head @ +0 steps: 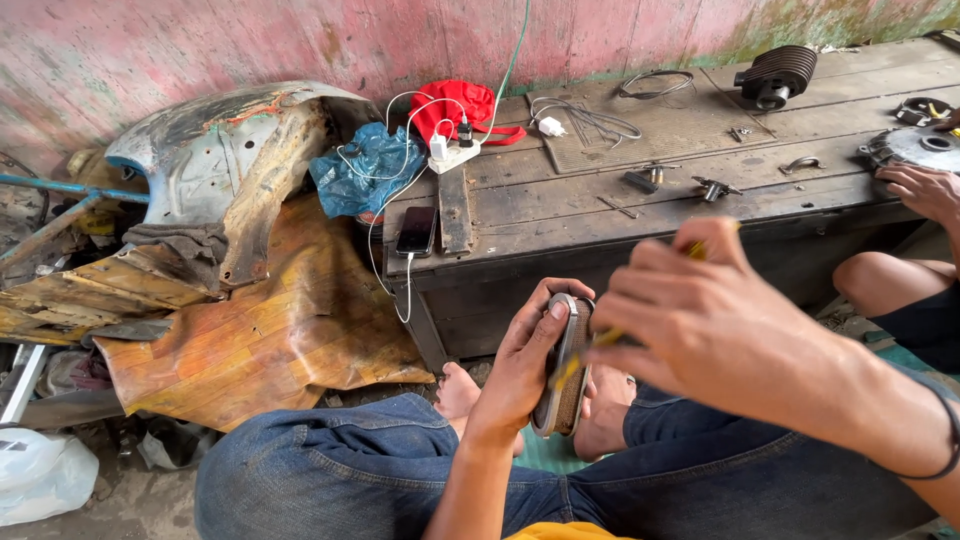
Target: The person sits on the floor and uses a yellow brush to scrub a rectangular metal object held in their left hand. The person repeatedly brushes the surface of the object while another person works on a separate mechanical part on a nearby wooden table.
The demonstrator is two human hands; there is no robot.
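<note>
The left hand (pixel 525 365) wraps around an oval air filter (pixel 565 365), fingers curled over its pale metal rim, holding it upright on edge above the person's denim-clad lap. The filter's face is a brownish mesh, finely textured, framed by a smooth grey band. The right hand (pixel 700 320) is closed on a thin yellow-handled tool (pixel 600 345), whose shaft lies across the filter's face; the yellow end pokes out above the knuckles, and blur hides the tip.

Just beyond the filter stands a low wooden workbench (pixel 600 215) of dark, worn planks, grimy and scratched. On the bench's left end a black phone (pixel 417 231) lies flat, its white cable running to a white power strip (pixel 455 155) further back. Behind the strip sits a red cloth bag (pixel 455 105), and off the bench's left edge a crumpled blue plastic bag (pixel 365 175). Near the bench's far right corner rests a black finned engine cylinder (pixel 778 73), ribbed and round. Small metal parts and loops of wire lie scattered over the planks.

At the bench's right end another person's hand (pixel 925 190) rests beside a round grey metal cover (pixel 915 148). Left of the bench leans a rusted, paint-flaked curved body panel (pixel 225 150) over buckled orange-brown sheeting (pixel 260 330).
</note>
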